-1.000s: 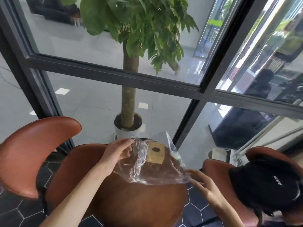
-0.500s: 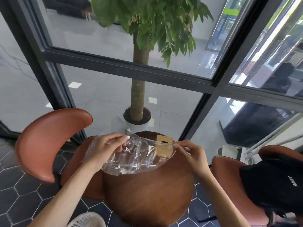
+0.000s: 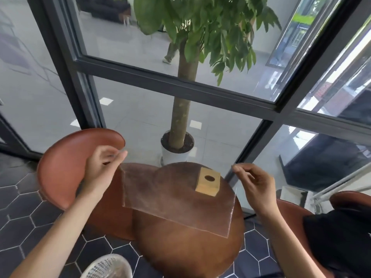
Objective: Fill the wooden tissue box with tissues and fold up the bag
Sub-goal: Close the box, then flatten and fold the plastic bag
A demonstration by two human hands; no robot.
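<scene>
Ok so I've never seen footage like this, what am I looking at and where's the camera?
There is no machine here. The camera sits on a person's head, looking down at their own bare hands. The left hand and right hand each pinch a top corner of a clear plastic bag, holding it stretched flat above a round wooden table. A small wooden tissue box with a round hole stands on the table. Brown chairs and a potted tree are around it.

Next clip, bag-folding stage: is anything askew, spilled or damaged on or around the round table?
Nothing stands out. The clear plastic bag is stretched flat and untorn between the left hand and right hand. The wooden tissue box sits upright on the round table; no tissue shows at its opening. Nothing has spilled.
</scene>
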